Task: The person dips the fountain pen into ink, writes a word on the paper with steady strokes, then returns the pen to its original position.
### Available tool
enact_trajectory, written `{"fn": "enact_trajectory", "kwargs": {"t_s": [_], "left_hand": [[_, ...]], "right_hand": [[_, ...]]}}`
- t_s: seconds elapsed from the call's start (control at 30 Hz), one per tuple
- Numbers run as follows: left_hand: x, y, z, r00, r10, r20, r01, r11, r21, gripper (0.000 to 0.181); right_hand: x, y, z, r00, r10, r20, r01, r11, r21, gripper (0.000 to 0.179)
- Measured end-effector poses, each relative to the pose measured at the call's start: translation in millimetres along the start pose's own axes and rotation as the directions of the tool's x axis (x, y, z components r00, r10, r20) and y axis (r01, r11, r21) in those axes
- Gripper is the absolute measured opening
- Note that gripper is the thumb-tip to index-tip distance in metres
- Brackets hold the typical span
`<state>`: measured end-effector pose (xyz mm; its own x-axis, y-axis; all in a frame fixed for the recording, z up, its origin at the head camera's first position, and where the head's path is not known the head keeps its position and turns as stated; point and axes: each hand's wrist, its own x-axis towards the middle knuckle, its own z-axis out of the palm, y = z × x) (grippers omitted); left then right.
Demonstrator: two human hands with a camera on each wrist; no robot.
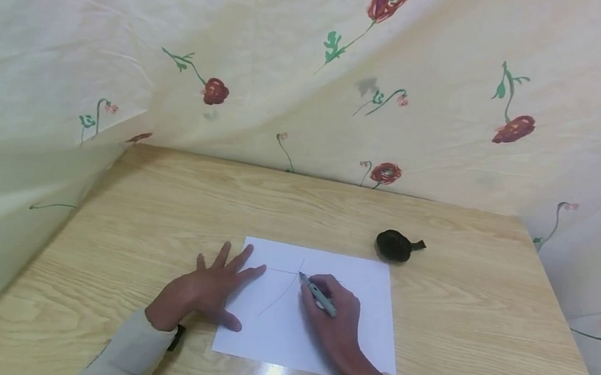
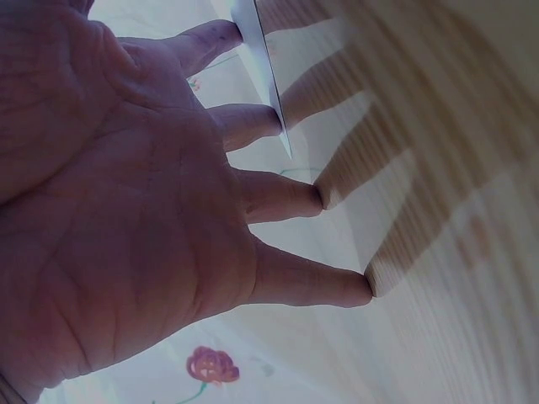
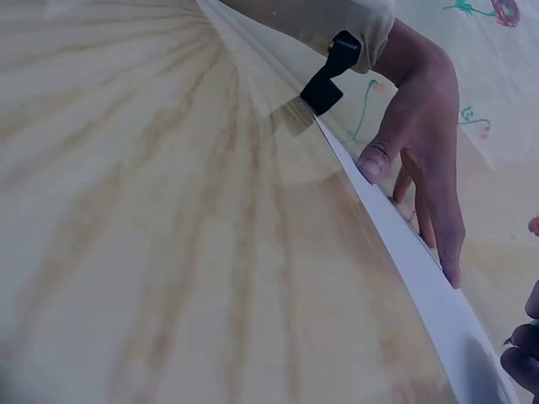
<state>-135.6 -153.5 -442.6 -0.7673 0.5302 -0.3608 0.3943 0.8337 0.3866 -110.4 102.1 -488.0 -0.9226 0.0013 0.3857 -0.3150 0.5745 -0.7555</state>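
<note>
A white sheet of paper (image 1: 265,344) lies on the wooden table, bearing a thin horizontal line and a slanted, slightly curved line that cross near its upper middle. My right hand (image 1: 336,319) rests on the sheet and grips a grey pen (image 1: 323,299), its tip at the crossing of the lines. On the paper's left edge my left hand (image 1: 209,290) is spread, some fingertips on the sheet and others on the wood. In the left wrist view its straight fingers (image 2: 286,195) press down at their tips. Only a few right fingertips (image 3: 524,341) show in the right wrist view.
A small black round object with a short tab (image 1: 394,245) sits just beyond the paper's upper right corner. The wooden table (image 1: 489,332) extends on both sides of the sheet. A flower-printed cloth (image 1: 272,66) hangs behind and around it.
</note>
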Motion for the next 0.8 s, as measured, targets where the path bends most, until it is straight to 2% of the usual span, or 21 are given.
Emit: {"fn": "enact_trajectory", "kwargs": {"t_s": [0.2,0.8], "left_hand": [[-1.2,-0.3,-0.8,1.000,0.010,-0.001,-0.010,1.000,-0.001,0.107],[-1.7,-1.3,0.0,1.000,0.013,-0.002,-0.013,1.000,-0.005,0.107]], "right_hand": [[0.6,1.8,0.2,0.999,0.033,0.016,-0.033,0.999,0.003,0.011],[1.2,1.0,1.2,0.998,0.043,0.053,-0.041,0.998,-0.053,0.012]]}}
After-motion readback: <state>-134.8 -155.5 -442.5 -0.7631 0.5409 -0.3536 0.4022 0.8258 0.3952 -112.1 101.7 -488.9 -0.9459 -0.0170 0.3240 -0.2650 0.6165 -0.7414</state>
